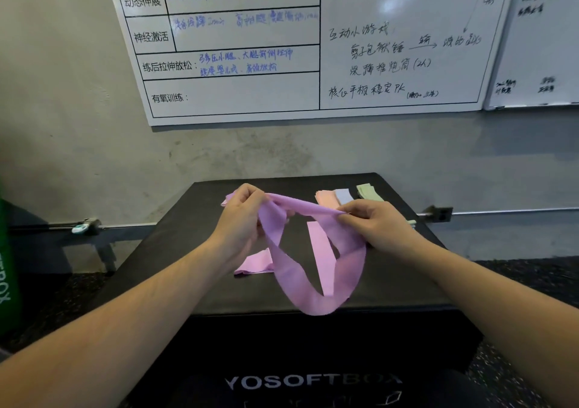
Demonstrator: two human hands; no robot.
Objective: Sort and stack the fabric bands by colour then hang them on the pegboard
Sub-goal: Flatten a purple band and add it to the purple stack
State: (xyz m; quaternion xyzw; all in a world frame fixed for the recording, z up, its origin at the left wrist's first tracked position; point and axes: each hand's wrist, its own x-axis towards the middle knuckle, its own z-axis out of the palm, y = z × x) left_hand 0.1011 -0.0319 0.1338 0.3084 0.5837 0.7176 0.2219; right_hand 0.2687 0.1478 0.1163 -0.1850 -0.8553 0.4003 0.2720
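Black box (313,345) front reads, partly blurred, "YOSOFTBOX".

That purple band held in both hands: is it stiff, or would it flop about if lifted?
Probably very floppy: the purple band sags in a deep loop between the left hand and right hand. It looks thin and likely light, since fingertip pinches hold it. It seems unlikely to roll, draping on the black box.

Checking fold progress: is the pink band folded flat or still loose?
Loose: pink band stretches between left hand and right hand, its loop drooping unfolded.
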